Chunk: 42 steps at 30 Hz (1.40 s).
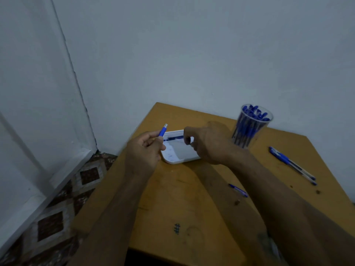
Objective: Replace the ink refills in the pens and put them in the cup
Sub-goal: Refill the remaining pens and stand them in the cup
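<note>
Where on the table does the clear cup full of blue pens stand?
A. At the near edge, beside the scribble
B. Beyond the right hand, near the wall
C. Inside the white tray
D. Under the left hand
B: the clear cup stands beyond the right hand, near the wall, outside the white tray.

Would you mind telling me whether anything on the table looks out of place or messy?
Mostly tidy. Blue ink spots stain the white tray near its left side, and one pen lies alone by the right forearm, apart from the pair farther right.
</note>
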### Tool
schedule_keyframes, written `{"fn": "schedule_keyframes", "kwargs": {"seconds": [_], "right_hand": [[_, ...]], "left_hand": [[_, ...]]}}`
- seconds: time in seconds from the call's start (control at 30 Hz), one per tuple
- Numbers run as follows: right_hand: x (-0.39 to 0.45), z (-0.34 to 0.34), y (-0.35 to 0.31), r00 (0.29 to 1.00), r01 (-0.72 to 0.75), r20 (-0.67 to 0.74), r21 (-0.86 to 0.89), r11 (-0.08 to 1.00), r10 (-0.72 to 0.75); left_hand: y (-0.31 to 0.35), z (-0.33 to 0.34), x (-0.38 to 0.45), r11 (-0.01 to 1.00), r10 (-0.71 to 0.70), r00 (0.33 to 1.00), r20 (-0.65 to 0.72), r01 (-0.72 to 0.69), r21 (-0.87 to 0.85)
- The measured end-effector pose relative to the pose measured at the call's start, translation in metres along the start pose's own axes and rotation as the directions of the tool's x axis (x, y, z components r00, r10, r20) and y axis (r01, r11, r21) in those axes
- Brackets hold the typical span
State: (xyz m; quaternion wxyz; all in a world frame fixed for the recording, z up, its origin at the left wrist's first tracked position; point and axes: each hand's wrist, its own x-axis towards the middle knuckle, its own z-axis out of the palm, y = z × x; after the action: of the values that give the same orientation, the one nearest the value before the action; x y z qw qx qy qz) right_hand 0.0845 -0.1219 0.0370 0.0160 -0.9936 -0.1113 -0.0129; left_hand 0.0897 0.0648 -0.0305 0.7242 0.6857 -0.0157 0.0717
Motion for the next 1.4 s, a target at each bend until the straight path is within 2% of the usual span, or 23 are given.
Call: {"fn": "schedule_keyframes", "kwargs": {"seconds": [0.1,0.17,0.27,0.37,0.5,0.63,0.73,0.8,0.87,0.97,1.4], "right_hand": [[-0.042,-0.009,0.014,0.998,-0.028,0.056,0.302,0.953,0.011],[-0.072,-0.011,0.024,0.997,-0.071,0.05,0.427,0.901,0.055],[-0.109,-0.005,0.038,0.977,-0.124,-0.09,0.508,0.852,0.195],[-0.137,0.006,0.052,0.909,-0.157,-0.223,0.601,0.783,0.353],[-0.164,0.022,0.07,0.844,-0.159,-0.278,0.687,0.709,0.459],[-0.181,0.033,0.077,0.791,-0.138,-0.234,0.832,0.537,0.566],[-0.188,0.032,0.076,0.746,-0.034,-0.191,0.946,0.322,0.638],[-0.189,0.027,0.074,0.738,0.033,-0.151,0.981,0.189,0.657],[-0.19,0.024,0.071,0.748,0.068,-0.125,0.991,0.112,0.651],[-0.19,0.026,0.068,0.755,0.075,-0.126,0.991,0.107,0.644],[-0.189,0.029,0.073,0.769,0.042,-0.094,0.994,0.096,0.632]], "left_hand": [[0.002,0.016,-0.009,0.999,0.011,0.999,0.041,-0.012,0.036],[0.003,0.03,-0.019,0.998,0.019,0.995,0.101,-0.024,0.051],[0.006,0.053,-0.039,0.998,0.038,0.977,0.212,-0.047,0.039],[0.004,0.073,-0.058,0.998,0.061,0.936,0.348,-0.066,0.001],[-0.005,0.091,-0.077,0.994,0.041,0.873,0.485,-0.085,0.068],[-0.009,0.101,-0.088,0.992,-0.005,0.822,0.569,-0.067,0.107],[-0.01,0.106,-0.093,0.989,0.008,0.807,0.59,-0.094,0.115],[-0.01,0.108,-0.097,0.986,0.03,0.795,0.606,-0.121,0.11],[-0.009,0.109,-0.1,0.985,0.051,0.781,0.622,-0.144,0.099],[-0.009,0.111,-0.104,0.981,0.078,0.763,0.642,-0.174,0.088],[-0.014,0.111,-0.105,0.978,0.099,0.769,0.632,-0.192,0.08]]}}
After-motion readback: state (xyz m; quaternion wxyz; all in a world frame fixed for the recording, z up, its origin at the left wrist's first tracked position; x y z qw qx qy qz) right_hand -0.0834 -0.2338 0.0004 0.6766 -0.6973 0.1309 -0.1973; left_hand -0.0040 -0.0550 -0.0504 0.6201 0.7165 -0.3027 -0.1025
